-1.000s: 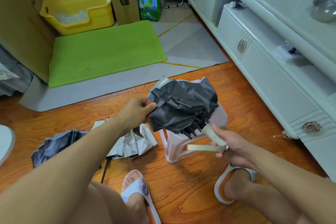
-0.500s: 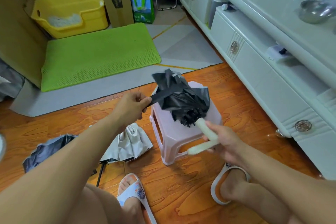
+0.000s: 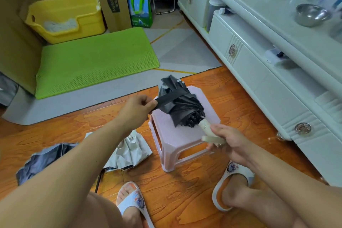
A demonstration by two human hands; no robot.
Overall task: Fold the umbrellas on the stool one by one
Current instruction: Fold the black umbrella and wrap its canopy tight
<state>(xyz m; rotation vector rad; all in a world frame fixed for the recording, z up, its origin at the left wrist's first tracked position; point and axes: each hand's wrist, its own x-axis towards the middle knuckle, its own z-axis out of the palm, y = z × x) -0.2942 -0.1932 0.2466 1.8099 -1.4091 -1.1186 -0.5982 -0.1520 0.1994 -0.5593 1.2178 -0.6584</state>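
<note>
Wooden floor, pink stool | your left hand pinches the strap, right hand grips the handle | black umbrella bunched above the stool, unfastened | second umbrella left of the stool, unfolded

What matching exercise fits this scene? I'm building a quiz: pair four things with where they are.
Things:
1. black umbrella
2. grey umbrella
3. metal bowl
4. yellow bin

Places:
A. on the white cabinet
B. behind the green mat
C. held over the pink stool by both hands
D. on the floor left of the stool

Pairs: 1-C, 2-D, 3-A, 4-B
</note>
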